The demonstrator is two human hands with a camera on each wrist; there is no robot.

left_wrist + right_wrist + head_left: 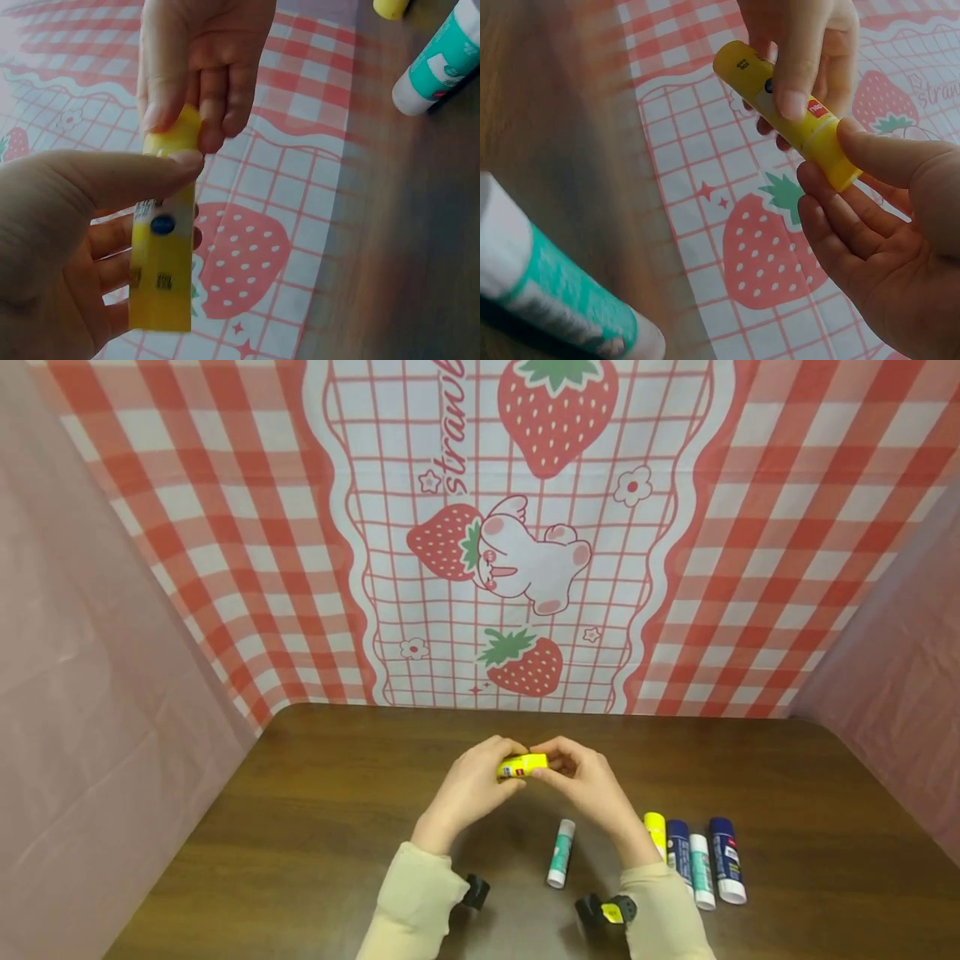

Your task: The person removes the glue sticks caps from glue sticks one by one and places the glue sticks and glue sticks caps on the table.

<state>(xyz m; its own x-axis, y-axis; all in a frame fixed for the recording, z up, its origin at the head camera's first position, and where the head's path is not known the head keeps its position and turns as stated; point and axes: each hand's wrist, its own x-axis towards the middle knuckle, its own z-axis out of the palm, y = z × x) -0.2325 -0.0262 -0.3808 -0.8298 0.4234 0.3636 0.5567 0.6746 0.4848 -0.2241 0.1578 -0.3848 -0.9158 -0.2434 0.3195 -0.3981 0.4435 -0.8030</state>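
A yellow glue stick (522,766) is held up between both hands over the far middle of the table. My left hand (480,774) grips its body, the thumb lying across the label in the left wrist view. At the other end my right hand (585,774) pinches the yellow cap (831,154) between thumb and fingers. Cap and body meet in line, as the right wrist view shows. Nearer the table's front, a teal-and-white glue stick (560,853) lies on its own below the hands.
To the right, beside my right wrist, several glue sticks lie in a row: a yellow one (655,832) partly hidden by the arm, a dark blue one (678,852), a teal-and-white one (702,872) and another dark blue one (727,860). A strawberry-print cloth (517,568) hangs behind the brown table (300,827).
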